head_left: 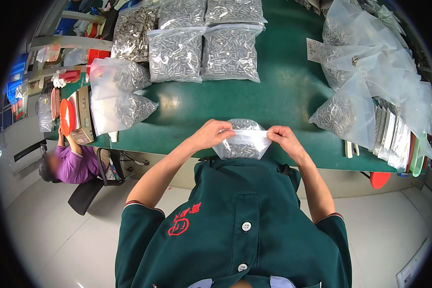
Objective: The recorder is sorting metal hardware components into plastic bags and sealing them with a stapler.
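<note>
A clear plastic bag (245, 150) holding many small metal parts lies at the table's near edge, right against my body. My left hand (213, 134) pinches the left end of the bag's top strip between thumb and fingers. At the strip's other end, my right hand (286, 139) grips it the same way, so the strip is stretched straight between the two hands. The metal parts show through the plastic both above and below the strip. Whether the top is sealed, I cannot tell.
Filled flat bags (175, 54) lie in rows at the back of the green table (273, 103). Open-topped bags of metal parts (341, 113) stand on the right beside stacked white packets (391, 132). More bags (132, 110) sit left, near a scale (83, 115) and a seated person (77, 163).
</note>
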The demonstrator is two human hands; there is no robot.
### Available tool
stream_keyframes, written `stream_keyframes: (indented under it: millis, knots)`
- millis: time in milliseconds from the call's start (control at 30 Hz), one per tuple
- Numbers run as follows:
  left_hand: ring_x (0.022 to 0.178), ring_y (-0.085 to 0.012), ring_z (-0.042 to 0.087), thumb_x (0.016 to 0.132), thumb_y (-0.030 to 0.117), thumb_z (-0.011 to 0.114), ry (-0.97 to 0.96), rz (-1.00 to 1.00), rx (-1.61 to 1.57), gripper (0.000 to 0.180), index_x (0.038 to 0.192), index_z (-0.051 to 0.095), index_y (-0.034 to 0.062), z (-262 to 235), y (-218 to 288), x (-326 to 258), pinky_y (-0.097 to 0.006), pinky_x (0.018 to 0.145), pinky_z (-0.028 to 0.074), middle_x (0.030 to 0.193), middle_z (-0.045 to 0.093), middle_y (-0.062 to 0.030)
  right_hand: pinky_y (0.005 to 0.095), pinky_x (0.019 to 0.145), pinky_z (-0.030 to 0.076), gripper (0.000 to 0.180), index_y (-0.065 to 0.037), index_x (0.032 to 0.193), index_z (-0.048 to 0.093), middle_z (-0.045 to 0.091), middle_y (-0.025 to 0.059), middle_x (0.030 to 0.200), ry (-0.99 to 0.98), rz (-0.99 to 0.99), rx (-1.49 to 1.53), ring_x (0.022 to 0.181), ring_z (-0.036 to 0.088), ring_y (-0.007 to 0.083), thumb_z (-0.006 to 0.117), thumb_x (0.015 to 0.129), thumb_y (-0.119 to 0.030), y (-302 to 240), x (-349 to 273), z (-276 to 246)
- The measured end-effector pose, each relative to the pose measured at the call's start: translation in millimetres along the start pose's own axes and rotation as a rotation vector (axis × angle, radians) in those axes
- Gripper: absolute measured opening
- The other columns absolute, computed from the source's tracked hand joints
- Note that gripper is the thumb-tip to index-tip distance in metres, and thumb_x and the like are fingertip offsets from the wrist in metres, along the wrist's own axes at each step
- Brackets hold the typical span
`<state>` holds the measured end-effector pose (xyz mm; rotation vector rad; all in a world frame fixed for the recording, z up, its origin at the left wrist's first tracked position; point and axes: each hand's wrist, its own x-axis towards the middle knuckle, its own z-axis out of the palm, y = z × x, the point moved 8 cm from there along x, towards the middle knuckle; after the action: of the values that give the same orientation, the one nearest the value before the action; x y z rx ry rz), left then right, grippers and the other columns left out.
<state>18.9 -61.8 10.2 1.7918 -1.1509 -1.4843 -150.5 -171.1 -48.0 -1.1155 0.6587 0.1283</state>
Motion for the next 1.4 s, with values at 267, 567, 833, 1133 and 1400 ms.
stream_keyframes:
  millis: [267,567,833,1133,1400]
  knots:
    - [0.057,-0.0121,0.039,0.088,0.021,0.058,-0.005,0.03,-0.009,0.022,0.08,0.056,0.001,-1.0,-0.8,-2.2,-0.031,0.054,0.035,0.061,0.046,-0.0046,0.0351,0.06,0.045,0.03,-0.006,0.062,0.058,0.055,0.009,0.065,0.379,-0.682,-1.314,0.069,0.058,0.0242,0.062,0.08,-0.03,-101.6,-9.6,56.2]
    - [0.057,-0.0359,0.054,0.089,0.021,0.046,0.426,0.296,0.349,0.017,0.085,0.044,0.0047,-6.6,-8.8,-8.1,-0.043,0.055,0.042,0.058,0.052,-0.0143,0.0385,0.051,0.043,0.038,-0.006,0.054,0.056,0.056,0.0088,0.056,0.323,-0.709,-1.123,0.049,0.053,0.0288,0.06,0.084,-0.03,-72.1,12.3,40.2]
    - [0.055,-0.0369,0.051,0.086,0.013,0.044,0.558,0.511,0.207,0.01,0.085,0.044,0.0025,-8.7,-21.3,-6.7,-0.043,0.054,0.041,0.062,0.052,-0.0149,0.0407,0.048,0.042,0.031,-0.004,0.058,0.055,0.054,0.0107,0.055,0.405,-0.811,-0.831,0.048,0.051,0.0325,0.057,0.086,-0.018,-53.0,16.4,34.6]
    - [0.066,-0.01,0.049,0.086,0.013,0.06,0.056,0.045,-0.194,0.018,0.093,0.049,0.0011,-22.2,-16.7,-25.1,-0.027,0.064,0.042,0.071,0.054,-0.0036,0.0414,0.05,0.043,0.038,-0.003,0.053,0.053,0.055,0.0119,0.055,0.347,-0.719,-1.074,0.052,0.054,0.0322,0.062,0.083,-0.025,-85.1,4.3,39.2]
    - [0.078,-0.011,0.058,0.075,0.006,0.071,-0.129,-0.136,-0.522,0.021,0.092,0.063,-0.0023,-31.8,-44.9,-18.6,-0.025,0.071,0.045,0.086,0.064,-0.0055,0.0406,0.047,0.035,0.045,-0.003,0.056,0.052,0.048,0.0113,0.05,0.096,-0.411,-1.027,0.049,0.044,0.0323,0.066,0.079,-0.04,-94.8,10.9,41.6]
